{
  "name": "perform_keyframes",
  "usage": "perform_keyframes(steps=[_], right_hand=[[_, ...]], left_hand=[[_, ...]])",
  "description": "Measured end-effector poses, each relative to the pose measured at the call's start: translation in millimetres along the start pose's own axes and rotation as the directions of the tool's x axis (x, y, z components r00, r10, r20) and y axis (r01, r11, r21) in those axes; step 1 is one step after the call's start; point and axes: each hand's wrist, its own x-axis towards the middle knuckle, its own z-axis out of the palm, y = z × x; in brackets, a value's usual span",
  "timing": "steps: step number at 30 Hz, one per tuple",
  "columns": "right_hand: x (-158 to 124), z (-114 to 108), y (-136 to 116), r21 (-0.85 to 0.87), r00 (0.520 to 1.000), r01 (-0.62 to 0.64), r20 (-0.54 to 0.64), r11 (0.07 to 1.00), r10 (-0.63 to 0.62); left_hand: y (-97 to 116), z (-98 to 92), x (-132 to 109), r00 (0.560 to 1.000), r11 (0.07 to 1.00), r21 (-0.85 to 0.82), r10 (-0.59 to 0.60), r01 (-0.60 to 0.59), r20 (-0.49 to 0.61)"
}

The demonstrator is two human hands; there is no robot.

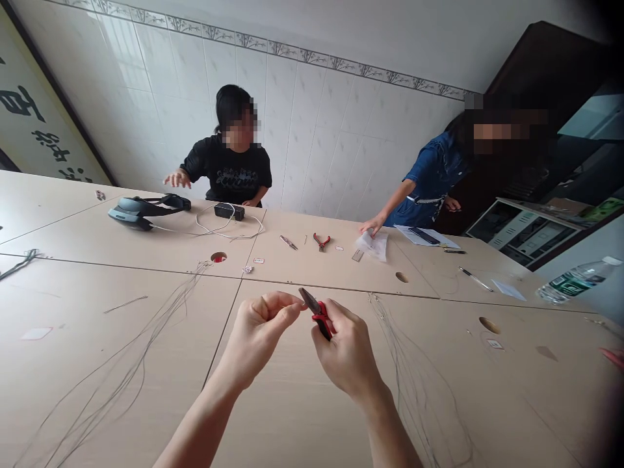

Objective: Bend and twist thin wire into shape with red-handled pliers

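Observation:
My right hand (347,351) is closed around red-handled pliers (316,311), whose dark jaws point up and left toward my left hand. My left hand (263,328) is curled in a pinch right at the jaw tips; whatever it pinches is too small to make out. Both hands hover over the beige table (302,416). Thin wires (146,338) lie fanned out on the table to the left, and another bundle of wires (409,364) runs to the right of my right wrist.
Across the table sit two other people, one in black (229,166), one in blue (431,179) touching a plastic bag (373,244). A headset (141,211), black box with cable (229,211), second red pliers (320,242), a pen (475,279) and a water bottle (578,283) lie around.

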Motion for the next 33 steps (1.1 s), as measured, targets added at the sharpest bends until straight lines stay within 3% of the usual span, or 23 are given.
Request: perform_keyframes(steps=[18, 33], right_hand=[[-1.9, 4.0, -3.4, -0.019, 0.999, 0.046, -0.01, 0.999, -0.046], [-1.5, 4.4, -3.3, -0.031, 0.999, 0.052, -0.012, 0.998, -0.053]], left_hand=[[3.2, 0.4, -0.5, 0.991, 0.997, -0.061, -0.05, 0.043, -0.125], [3.7, -0.7, -1.6, 0.993, 0.998, -0.039, -0.06, 0.056, -0.097]])
